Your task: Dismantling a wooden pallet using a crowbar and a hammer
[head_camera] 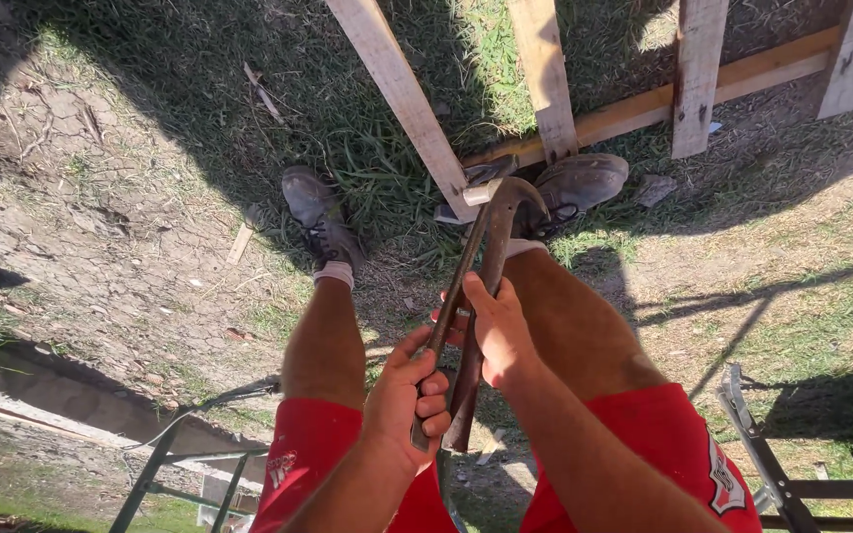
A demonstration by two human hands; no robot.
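Seen from above, a person in red shorts (pixel 659 434) stands on patchy ground, looking down at both bare arms. Nearest the camera, the left hand (pixel 409 395) is closed in a full fist around the lower end of a slim metal bar (pixel 451 306). Just beyond it, the right hand (pixel 498 331) is wrapped around the handle of a rusty claw hammer (pixel 491 266), thumb lying along the shaft; the handle's butt sticks out below the hand, close beside the left fingers. The 2 tools run side by side, slanting up and away from the body.

Farther on, the hammer's head and the bar's tip meet at the lower end of a pale wooden slat (pixel 402 94), between the person's feet. The left boot (pixel 320 219) rests on dry, cracked dirt (pixel 101 227); the right boot (pixel 580 183) sits on grass (pixel 367 148), right next to a cross rail (pixel 663 99).

Farthest away, 4 slats fan upward from that rail — part of a wooden frame lying on the ground. Metal framing (pixel 772 474) shows at the bottom right corner of the view, and a green one (pixel 155 474) at the bottom left.
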